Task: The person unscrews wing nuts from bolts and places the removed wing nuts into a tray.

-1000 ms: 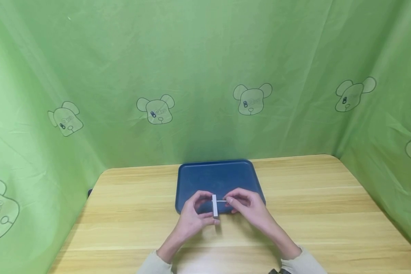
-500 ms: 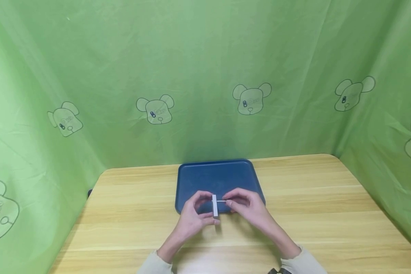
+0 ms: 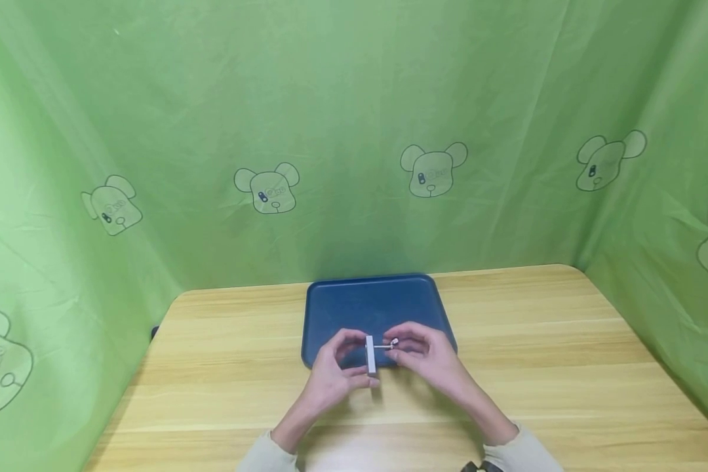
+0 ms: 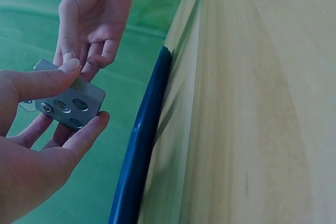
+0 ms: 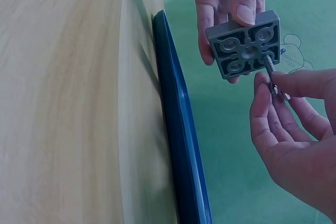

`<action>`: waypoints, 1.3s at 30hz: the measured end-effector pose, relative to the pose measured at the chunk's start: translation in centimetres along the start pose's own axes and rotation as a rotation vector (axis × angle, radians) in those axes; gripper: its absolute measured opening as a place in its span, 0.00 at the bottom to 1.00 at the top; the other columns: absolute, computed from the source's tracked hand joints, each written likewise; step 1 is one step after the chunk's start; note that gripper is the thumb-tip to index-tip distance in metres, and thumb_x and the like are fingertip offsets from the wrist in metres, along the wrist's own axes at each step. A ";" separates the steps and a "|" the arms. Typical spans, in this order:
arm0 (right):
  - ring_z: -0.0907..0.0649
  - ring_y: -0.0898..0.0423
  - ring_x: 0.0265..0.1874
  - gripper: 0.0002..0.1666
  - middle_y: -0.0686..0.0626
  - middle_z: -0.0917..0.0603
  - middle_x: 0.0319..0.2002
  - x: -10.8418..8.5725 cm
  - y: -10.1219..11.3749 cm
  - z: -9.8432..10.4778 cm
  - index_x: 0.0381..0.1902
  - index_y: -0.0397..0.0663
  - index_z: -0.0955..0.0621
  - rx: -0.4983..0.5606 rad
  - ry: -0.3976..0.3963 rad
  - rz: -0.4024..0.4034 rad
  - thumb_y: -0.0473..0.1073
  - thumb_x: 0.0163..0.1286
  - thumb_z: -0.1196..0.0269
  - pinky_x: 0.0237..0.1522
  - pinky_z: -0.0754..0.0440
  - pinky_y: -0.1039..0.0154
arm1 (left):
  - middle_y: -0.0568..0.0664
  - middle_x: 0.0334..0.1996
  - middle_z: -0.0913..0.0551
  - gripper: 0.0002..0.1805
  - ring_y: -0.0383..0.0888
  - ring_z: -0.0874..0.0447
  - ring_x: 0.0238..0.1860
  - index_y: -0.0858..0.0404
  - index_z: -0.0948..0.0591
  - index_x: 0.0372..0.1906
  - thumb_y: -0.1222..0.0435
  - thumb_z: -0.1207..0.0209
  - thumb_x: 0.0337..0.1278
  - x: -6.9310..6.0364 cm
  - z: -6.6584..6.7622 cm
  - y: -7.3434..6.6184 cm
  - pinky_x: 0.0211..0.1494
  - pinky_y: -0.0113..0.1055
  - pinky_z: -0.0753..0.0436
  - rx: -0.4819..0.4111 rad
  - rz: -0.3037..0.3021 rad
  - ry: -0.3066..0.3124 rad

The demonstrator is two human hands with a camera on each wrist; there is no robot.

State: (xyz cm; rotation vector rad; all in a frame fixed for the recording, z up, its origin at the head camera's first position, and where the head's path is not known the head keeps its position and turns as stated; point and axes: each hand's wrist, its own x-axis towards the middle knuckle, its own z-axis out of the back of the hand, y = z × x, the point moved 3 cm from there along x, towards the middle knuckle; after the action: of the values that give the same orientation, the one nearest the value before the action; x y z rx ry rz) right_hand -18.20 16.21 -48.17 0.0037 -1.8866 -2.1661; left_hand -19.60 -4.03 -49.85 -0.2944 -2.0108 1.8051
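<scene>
My left hand (image 3: pixel 329 378) holds a square grey block (image 3: pixel 370 356) on edge, thumb on one side and fingers on the other. In the left wrist view the block's flat face (image 4: pixel 92 95) shows several round holes. Its ribbed back, with round sockets, faces the right wrist camera. A thin threaded wing bolt (image 5: pixel 270 66) stands out from a corner socket there. Thumb and fingers of my right hand (image 3: pixel 433 359) pinch the bolt near its winged head. How deep the bolt sits in the block I cannot tell.
Behind and below the hands lies a blue tray (image 3: pixel 366 298) with a low rim, at the back of the wood-grain table (image 3: pixel 224 367). Green curtain (image 3: pixel 342 98) with printed bear heads encloses the back and both sides.
My right fingers have shifted on the bolt, so its winged head, hidden before, now shows between them. The left hand and the block stay in place.
</scene>
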 end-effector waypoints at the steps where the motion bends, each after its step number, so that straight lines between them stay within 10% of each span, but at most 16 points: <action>1: 0.12 0.47 0.46 0.18 0.36 0.14 0.50 0.0 0.0 0.0 0.51 0.36 0.17 0.003 -0.001 -0.006 0.30 0.63 0.29 0.51 0.09 0.61 | 0.65 0.60 0.23 0.39 0.70 0.29 0.67 0.68 0.24 0.58 0.87 0.27 0.32 0.0 0.0 0.0 0.58 0.43 0.11 0.000 0.001 -0.001; 39: 0.11 0.50 0.41 0.12 0.34 0.14 0.48 0.1 0.1 0.2 0.48 0.34 0.16 -0.011 -0.012 -0.015 0.39 0.75 0.37 0.43 0.07 0.51 | 0.63 0.60 0.23 0.38 0.62 0.25 0.66 0.66 0.23 0.58 0.86 0.27 0.34 0.0 0.1 -0.3 0.58 0.42 0.11 0.036 0.019 -0.013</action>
State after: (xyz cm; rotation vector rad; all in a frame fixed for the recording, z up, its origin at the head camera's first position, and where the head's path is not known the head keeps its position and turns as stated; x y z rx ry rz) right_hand -18.33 16.39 -48.02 0.0025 -1.8875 -2.1904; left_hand -19.57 -4.13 -49.53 -0.2925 -1.9886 1.8565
